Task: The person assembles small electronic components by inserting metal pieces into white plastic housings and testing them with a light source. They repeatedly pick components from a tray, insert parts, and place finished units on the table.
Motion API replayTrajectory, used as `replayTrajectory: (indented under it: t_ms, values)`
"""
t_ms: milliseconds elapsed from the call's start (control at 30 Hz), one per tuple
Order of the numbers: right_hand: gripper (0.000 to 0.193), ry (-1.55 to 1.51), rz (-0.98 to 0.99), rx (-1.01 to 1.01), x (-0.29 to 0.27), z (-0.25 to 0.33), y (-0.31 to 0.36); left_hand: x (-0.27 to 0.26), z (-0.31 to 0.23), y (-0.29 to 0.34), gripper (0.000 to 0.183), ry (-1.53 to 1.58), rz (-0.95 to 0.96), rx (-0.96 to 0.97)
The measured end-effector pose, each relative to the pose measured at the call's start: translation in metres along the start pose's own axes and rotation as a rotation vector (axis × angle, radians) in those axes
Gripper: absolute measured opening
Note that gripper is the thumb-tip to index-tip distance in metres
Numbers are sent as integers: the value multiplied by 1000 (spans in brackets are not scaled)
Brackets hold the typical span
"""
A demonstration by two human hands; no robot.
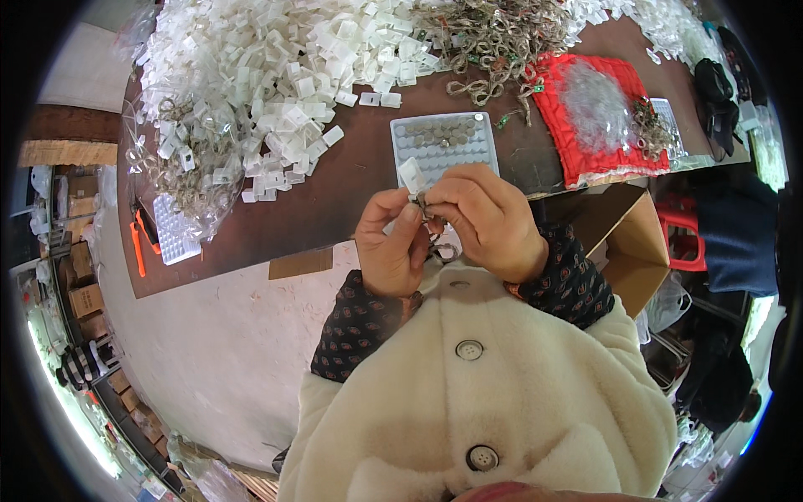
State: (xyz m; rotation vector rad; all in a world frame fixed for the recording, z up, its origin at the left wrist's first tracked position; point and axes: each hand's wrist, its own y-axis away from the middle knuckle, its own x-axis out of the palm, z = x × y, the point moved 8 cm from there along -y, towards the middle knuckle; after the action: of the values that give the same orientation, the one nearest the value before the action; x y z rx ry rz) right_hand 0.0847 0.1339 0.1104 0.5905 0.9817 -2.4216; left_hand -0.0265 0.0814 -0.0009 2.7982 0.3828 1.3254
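My left hand (390, 251) and my right hand (488, 222) meet in front of my chest, both with closed fingertips. Between them is a small white translucent plastic piece (411, 174), its upper part sticking up above my left fingertips. My right fingers pinch a looped cable (443, 251) against the piece's lower end; a loop hangs below the hands. The exact join is hidden by my fingers. Just beyond my hands lies a white pocketed tray (493, 144) holding many small round metallic discs (443, 131).
A large heap of white plastic pieces (284, 75) covers the table's far left, beside a pile of looped cables (493, 42). A clear bag (188, 159), an orange-handled tool (138, 247) and a red cloth (565, 134) lie around. A cardboard box (636, 243) stands at right.
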Motion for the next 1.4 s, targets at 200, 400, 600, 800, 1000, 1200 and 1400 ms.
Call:
replayTrajectory:
  t_ms: [200, 400, 600, 800, 1000, 1200, 1400]
  values:
    - [21, -70, 118, 67, 4, -2, 4, -3, -1, 5, 18, -47, -84, 2]
    - [20, -3, 21, 39, 0, 4, 6, 1, 1, 7, 16, -6, 3, -43]
    - [26, -101, -27, 90, -2, -3, 9, -6, 6, 6, 16, 87, -36, -106]
    - [30, 79, -96, -80, -2, 4, 6, -3, 9, 5, 14, 81, 7, -107]
    - [31, 159, -83, -172, 9, 3, 14, -6, 13, -1, 12, 133, 32, -118]
    - [26, 268, -126, 114, 0, -60, 7, -19, 12, -4, 15, -19, -124, -77]
    - [25, 371, -39, 94, 17, -82, 5, -19, 10, -7, 12, 68, -60, -71]
